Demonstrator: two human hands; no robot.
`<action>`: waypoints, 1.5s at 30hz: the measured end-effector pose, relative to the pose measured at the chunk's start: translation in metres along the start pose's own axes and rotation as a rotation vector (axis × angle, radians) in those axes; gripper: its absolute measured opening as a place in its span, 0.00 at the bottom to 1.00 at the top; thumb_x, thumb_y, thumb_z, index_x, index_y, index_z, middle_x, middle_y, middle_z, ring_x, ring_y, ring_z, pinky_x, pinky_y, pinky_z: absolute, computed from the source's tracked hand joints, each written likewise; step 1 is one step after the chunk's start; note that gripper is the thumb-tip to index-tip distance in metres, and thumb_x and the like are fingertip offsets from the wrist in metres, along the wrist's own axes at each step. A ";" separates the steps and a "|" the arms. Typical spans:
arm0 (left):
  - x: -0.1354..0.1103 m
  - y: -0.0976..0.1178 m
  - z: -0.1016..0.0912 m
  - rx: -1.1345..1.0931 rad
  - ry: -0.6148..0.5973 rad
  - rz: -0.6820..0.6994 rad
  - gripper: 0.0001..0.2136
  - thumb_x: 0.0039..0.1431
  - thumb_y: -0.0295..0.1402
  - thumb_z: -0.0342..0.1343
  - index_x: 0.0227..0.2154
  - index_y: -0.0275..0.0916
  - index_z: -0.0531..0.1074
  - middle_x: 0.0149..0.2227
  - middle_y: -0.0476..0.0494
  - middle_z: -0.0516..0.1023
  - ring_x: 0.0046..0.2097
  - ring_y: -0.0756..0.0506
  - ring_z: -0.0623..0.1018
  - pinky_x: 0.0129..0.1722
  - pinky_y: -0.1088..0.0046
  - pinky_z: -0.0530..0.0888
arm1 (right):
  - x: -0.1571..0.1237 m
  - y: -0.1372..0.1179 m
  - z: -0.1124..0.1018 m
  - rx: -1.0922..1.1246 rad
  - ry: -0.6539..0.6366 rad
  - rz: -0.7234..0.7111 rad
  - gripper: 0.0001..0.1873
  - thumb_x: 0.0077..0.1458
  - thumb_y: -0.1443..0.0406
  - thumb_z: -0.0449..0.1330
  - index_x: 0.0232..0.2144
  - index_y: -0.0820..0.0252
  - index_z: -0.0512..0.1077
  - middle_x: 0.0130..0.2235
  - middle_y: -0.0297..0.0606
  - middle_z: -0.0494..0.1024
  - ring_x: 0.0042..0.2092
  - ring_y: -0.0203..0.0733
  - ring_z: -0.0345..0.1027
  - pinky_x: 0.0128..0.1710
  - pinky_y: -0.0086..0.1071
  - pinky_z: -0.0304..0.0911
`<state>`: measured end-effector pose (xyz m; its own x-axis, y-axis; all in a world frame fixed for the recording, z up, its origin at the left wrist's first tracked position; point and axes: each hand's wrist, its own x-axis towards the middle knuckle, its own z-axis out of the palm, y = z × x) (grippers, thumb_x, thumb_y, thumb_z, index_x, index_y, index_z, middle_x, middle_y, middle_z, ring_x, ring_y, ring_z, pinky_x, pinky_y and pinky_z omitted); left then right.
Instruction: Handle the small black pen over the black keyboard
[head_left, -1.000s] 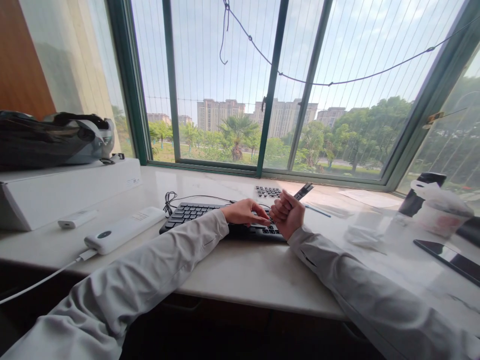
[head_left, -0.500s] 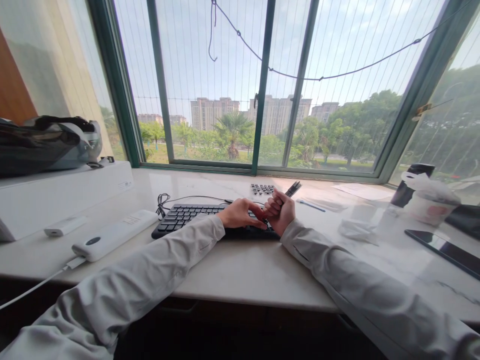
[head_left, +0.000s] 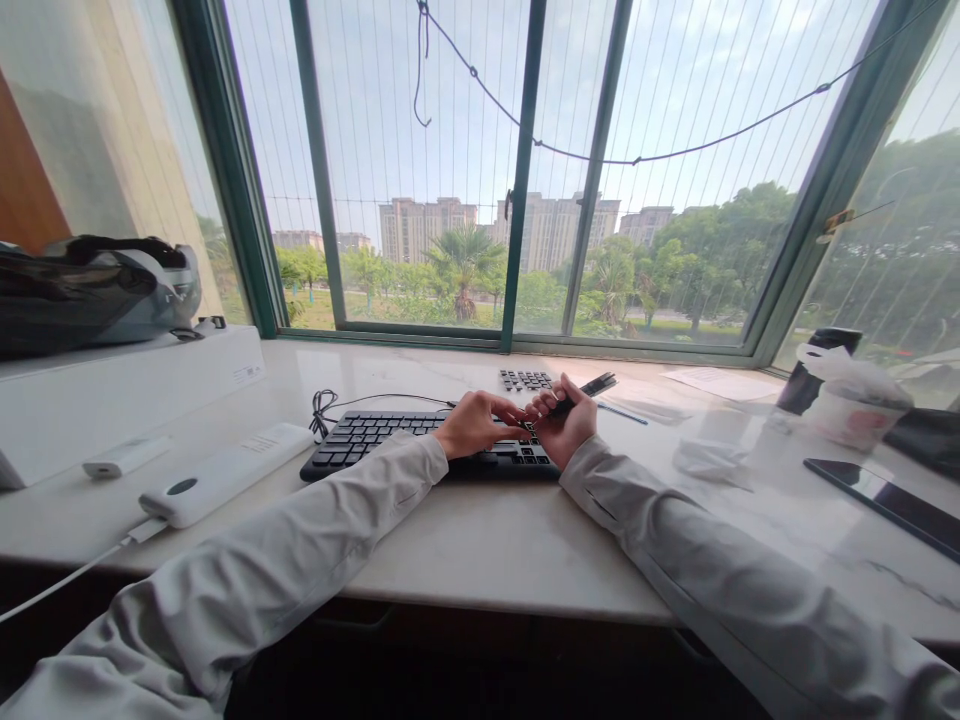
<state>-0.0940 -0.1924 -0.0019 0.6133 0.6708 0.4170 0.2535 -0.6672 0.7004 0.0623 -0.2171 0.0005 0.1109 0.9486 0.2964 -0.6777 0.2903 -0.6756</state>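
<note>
A black keyboard (head_left: 375, 436) lies on the pale stone sill (head_left: 480, 540) under the window. My left hand (head_left: 471, 424) rests on its right half, fingers curled down onto the keys. My right hand (head_left: 564, 424) is right beside it, fingertips touching the left hand's, and is closed around a thin black tool (head_left: 592, 387) whose far end sticks out up and to the right. Its near end is hidden between my fingers. Several loose black keys (head_left: 526, 379) sit in a patch just behind the keyboard.
At the left are a white box (head_left: 112, 395) with a helmet (head_left: 112, 285) on top, a small white device (head_left: 124, 455) and a white power bank (head_left: 225, 472) with a cable. At the right are a dark bottle (head_left: 814, 372), a bagged cup (head_left: 855, 405), a phone (head_left: 892, 505), a pen (head_left: 619, 411).
The black tool in my right hand has tipped lower, toward the keyboard. Both hands have stayed close together on the keyboard's right end. The view has shifted slightly.
</note>
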 end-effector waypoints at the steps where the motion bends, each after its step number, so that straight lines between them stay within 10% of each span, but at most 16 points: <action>1: 0.000 0.000 0.000 -0.002 0.013 0.000 0.21 0.45 0.44 0.64 0.41 0.36 0.79 0.34 0.43 0.81 0.21 0.54 0.71 0.19 0.79 0.67 | 0.000 0.000 0.000 0.007 0.002 0.002 0.24 0.52 0.54 0.59 0.17 0.57 0.52 0.18 0.27 0.52 0.20 0.33 0.50 0.22 0.30 0.58; 13: 0.005 0.000 -0.004 0.089 0.138 0.067 0.19 0.46 0.44 0.64 0.37 0.36 0.79 0.31 0.43 0.81 0.35 0.46 0.79 0.36 0.74 0.71 | 0.000 -0.005 0.002 0.115 0.032 0.042 0.24 0.51 0.52 0.60 0.18 0.57 0.53 0.19 0.29 0.57 0.22 0.34 0.55 0.23 0.31 0.59; 27: 0.003 0.002 -0.005 0.106 0.125 0.060 0.15 0.46 0.41 0.64 0.33 0.35 0.78 0.30 0.44 0.80 0.33 0.48 0.78 0.32 0.77 0.72 | 0.003 -0.019 0.001 0.110 0.010 0.028 0.25 0.50 0.50 0.61 0.19 0.57 0.52 0.20 0.28 0.58 0.22 0.32 0.55 0.20 0.28 0.56; 34: -0.001 0.013 -0.008 0.043 0.205 0.032 0.17 0.52 0.41 0.60 0.40 0.35 0.73 0.42 0.40 0.78 0.19 0.56 0.71 0.15 0.82 0.65 | 0.012 -0.023 -0.001 -0.220 0.056 0.199 0.18 0.47 0.57 0.64 0.22 0.58 0.59 0.15 0.23 0.53 0.16 0.28 0.45 0.11 0.23 0.38; 45: 0.001 0.015 -0.017 0.218 0.371 0.140 0.14 0.53 0.41 0.59 0.39 0.38 0.76 0.39 0.46 0.80 0.22 0.55 0.69 0.25 0.79 0.66 | 0.007 -0.007 -0.003 -0.530 -0.161 0.222 0.18 0.39 0.57 0.70 0.30 0.62 0.71 0.14 0.20 0.50 0.16 0.26 0.42 0.12 0.22 0.38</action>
<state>-0.1024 -0.1966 0.0187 0.3535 0.6132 0.7064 0.3634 -0.7859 0.5004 0.0701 -0.2122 0.0052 -0.1316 0.9748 0.1802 -0.2128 0.1497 -0.9656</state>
